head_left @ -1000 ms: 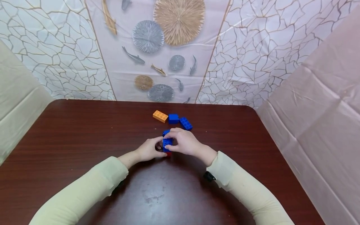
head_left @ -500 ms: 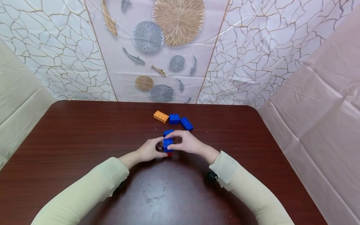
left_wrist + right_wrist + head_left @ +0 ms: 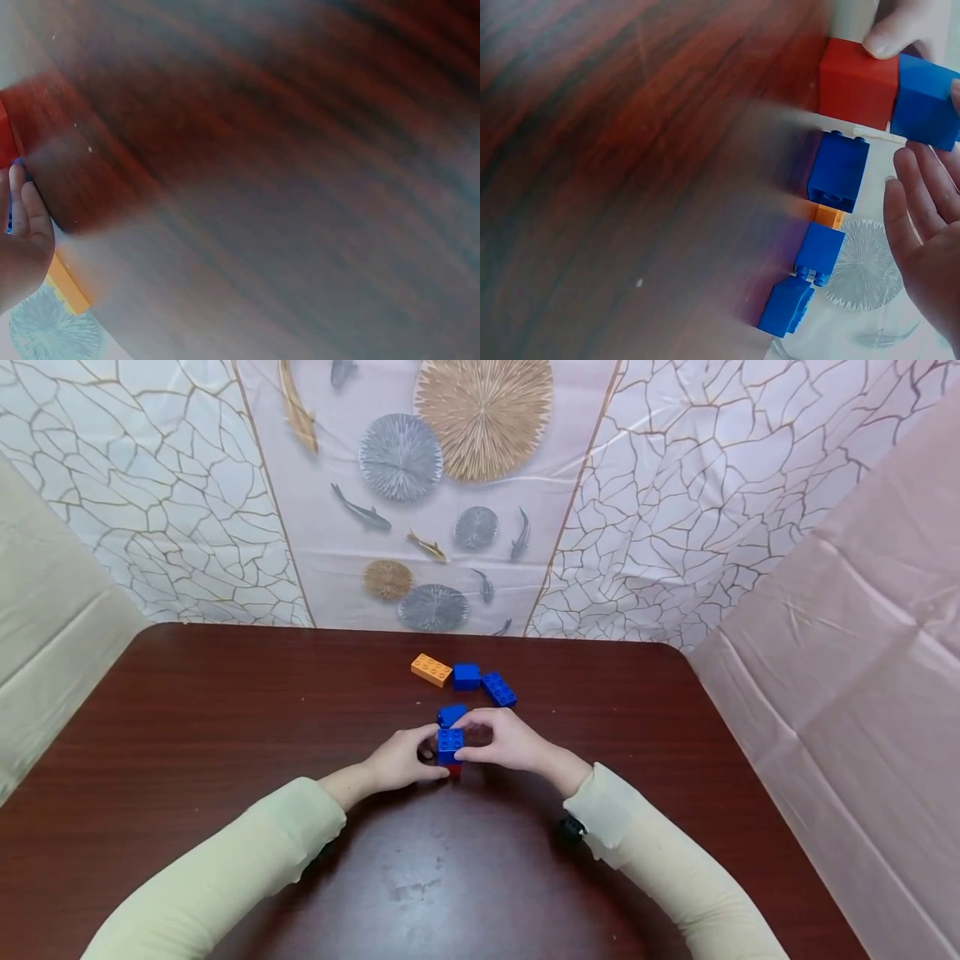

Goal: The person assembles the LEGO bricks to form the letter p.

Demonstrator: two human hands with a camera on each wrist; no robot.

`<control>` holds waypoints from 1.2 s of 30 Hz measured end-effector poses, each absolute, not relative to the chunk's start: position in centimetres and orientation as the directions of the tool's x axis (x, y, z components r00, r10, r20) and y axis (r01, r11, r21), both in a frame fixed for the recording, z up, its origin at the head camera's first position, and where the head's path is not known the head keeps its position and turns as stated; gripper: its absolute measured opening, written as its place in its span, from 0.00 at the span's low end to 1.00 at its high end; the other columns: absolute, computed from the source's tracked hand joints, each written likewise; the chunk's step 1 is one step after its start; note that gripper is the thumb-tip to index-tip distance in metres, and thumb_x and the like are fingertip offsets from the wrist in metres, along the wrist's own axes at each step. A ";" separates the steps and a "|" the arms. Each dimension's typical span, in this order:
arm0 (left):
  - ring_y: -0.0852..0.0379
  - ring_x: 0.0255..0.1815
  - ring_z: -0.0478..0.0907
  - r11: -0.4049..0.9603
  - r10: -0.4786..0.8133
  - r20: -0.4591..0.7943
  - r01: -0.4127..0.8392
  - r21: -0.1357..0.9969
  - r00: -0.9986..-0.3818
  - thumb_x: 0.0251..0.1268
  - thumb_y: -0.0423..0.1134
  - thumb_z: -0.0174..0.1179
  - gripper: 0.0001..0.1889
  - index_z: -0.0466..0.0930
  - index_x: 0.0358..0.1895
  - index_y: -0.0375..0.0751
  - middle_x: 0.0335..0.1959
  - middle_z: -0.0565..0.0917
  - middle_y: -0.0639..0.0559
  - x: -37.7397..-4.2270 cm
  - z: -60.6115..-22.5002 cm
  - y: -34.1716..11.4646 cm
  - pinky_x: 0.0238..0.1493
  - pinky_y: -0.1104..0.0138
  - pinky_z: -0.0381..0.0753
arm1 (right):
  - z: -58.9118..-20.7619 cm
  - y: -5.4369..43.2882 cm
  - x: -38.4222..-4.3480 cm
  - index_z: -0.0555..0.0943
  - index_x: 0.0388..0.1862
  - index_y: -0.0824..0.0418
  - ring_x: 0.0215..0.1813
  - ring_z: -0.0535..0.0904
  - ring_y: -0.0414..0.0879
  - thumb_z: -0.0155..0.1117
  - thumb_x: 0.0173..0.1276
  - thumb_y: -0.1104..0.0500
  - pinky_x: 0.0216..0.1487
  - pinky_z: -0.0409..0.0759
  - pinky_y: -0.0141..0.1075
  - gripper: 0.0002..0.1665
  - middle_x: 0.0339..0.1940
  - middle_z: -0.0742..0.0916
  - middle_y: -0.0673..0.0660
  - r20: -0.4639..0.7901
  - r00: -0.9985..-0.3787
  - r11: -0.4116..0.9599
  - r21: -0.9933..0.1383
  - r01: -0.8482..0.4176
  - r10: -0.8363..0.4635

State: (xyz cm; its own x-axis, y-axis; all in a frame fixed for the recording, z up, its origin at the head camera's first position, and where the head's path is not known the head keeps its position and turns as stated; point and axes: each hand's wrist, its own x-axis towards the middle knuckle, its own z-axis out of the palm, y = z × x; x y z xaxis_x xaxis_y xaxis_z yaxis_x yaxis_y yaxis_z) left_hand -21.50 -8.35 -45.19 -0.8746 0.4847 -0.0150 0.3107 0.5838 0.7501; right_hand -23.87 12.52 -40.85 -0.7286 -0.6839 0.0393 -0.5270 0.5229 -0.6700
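A blue toy building brick [image 3: 450, 743] sits on top of a red brick [image 3: 455, 771], close in front of the person. The left hand [image 3: 397, 760] holds the red brick from the left. Its thumb [image 3: 885, 41] presses on the red side in the right wrist view. From the right, the right hand [image 3: 513, 742] pinches the upper blue brick between thumb and fingers. Just behind this stack lies another blue brick [image 3: 452, 716], tilted and partly hidden by the right hand. In the left wrist view only an edge of the red brick [image 3: 6, 139] shows.
Farther back on the dark brown table [image 3: 225, 710] lie an orange brick [image 3: 431, 670], a blue brick [image 3: 466, 677] and a second blue brick [image 3: 498, 689] with studs up. A patterned cloth [image 3: 420, 543] hangs behind the table's far edge.
The right hand has shifted slightly right and its fingers have come off the top, so more of the upper blue brick's studs show. The left hand has stayed almost still.
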 end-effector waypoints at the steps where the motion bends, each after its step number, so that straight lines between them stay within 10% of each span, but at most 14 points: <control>1: 0.59 0.38 0.76 0.584 0.486 -0.010 0.315 0.748 -0.874 0.53 0.42 0.68 0.19 0.74 0.47 0.45 0.35 0.81 0.52 -21.5 -45.2 -8.4 0.44 0.64 0.79 | -40.8 12.4 -23.9 0.80 0.49 0.60 0.46 0.80 0.44 0.70 0.58 0.54 0.49 0.80 0.35 0.21 0.45 0.86 0.54 0.042 -0.728 0.527 -0.661 -0.534 -0.685; 36: 0.59 0.39 0.81 0.438 0.491 0.148 0.390 0.810 -0.859 0.55 0.41 0.67 0.15 0.75 0.43 0.44 0.39 0.84 0.50 -21.0 -44.6 -9.3 0.44 0.67 0.82 | -40.0 13.8 -24.8 0.79 0.53 0.61 0.45 0.81 0.47 0.69 0.58 0.54 0.50 0.81 0.38 0.24 0.46 0.85 0.57 -0.084 -0.778 0.617 -0.665 -0.421 -0.622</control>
State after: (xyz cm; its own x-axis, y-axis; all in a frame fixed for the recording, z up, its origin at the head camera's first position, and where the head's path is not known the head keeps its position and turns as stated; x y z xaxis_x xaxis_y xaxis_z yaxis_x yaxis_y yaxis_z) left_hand -20.99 -9.33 -44.56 -0.8585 0.4908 0.1484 0.3903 0.4378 0.8100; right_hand -24.77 13.82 -39.99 -0.7785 -0.6220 -0.0842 -0.4212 0.6172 -0.6646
